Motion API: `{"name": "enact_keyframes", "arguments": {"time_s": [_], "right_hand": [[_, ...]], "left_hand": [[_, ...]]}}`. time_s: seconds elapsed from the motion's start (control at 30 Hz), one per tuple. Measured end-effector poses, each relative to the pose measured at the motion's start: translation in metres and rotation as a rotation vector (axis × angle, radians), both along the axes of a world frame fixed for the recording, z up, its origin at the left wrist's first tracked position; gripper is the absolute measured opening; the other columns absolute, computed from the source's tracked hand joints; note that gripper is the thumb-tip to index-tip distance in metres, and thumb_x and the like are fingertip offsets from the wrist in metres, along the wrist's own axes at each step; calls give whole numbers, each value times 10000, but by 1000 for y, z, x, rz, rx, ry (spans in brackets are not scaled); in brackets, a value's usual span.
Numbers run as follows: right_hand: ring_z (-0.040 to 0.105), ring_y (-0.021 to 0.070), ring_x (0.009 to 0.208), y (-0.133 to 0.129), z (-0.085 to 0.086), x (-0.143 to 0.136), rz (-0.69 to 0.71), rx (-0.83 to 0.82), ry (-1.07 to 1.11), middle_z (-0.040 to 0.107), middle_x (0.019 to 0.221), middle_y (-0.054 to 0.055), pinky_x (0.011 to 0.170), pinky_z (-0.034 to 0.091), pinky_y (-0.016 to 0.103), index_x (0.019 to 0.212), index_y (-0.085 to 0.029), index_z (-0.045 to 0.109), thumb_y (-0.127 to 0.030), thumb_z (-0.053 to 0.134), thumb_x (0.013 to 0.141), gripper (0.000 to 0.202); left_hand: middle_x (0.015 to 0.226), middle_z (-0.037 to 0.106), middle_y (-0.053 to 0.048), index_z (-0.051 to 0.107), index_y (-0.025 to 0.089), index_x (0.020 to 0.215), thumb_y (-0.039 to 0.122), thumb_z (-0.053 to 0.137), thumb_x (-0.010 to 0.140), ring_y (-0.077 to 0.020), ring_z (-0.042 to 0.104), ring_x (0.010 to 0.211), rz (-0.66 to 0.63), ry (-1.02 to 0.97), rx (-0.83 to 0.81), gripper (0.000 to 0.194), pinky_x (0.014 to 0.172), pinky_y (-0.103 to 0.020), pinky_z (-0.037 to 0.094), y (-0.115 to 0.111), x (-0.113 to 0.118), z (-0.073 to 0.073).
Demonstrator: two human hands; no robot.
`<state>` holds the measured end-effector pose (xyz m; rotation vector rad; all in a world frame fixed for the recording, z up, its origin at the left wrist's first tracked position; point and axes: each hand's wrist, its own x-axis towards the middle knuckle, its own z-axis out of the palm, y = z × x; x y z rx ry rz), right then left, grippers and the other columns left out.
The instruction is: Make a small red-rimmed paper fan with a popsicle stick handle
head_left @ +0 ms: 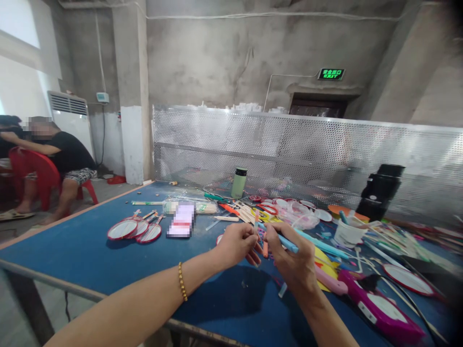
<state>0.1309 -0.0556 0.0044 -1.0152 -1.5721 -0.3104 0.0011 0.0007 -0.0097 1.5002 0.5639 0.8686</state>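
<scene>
My left hand [241,245] is raised over the blue table [144,270], its thumb and index finger pinching a small, pale strip with an orange part [256,219]. Just right of it, my right hand [292,253] grips a light blue pen-like tool [288,242], whose tip points toward the strip. Whether the tip touches the strip cannot be made out. Behind my left hand a red-rimmed round piece [219,239] is mostly hidden. Several more red-rimmed round pieces [123,228] with short handles lie together at the left.
A phone [181,220], green bottle [239,183], scissors [266,208] and sticks lie beyond my hands. At the right are a white cup [349,234], black bottle [381,193] and magenta device [379,306]. A perforated metal screen [217,140] backs the table. A person [72,152] sits far left.
</scene>
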Motion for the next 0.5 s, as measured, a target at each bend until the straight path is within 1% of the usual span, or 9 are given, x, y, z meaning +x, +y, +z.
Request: {"name": "enact_keyframes", "arguments": {"time_s": [0.2, 0.33, 0.5], "right_hand": [[498, 74, 501, 0, 1, 0, 18, 8, -25, 582, 607, -38, 526, 412, 200, 756, -190, 619, -255, 572, 917, 180], [495, 76, 495, -1, 1, -1, -10, -14, 5, 582, 604, -35, 522, 415, 203, 740, -187, 617, -271, 575, 915, 198], [495, 78, 498, 0, 0, -1, 29, -14, 2, 579, 594, -35, 515, 415, 201, 749, -186, 622, -268, 570, 916, 193]], "left_hand": [[635, 620, -10, 489, 149, 767, 187, 506, 830, -120, 615, 430, -2, -2, 13, 76, 408, -212, 501, 0, 0, -1], [622, 615, -8, 485, 150, 779, 169, 492, 835, -121, 610, 423, 0, 0, 0, 60, 409, -217, 504, 2, 1, -1], [634, 618, -8, 488, 149, 771, 164, 488, 836, -114, 613, 430, -5, 1, 7, 67, 408, -206, 502, 2, 1, 0]]}}
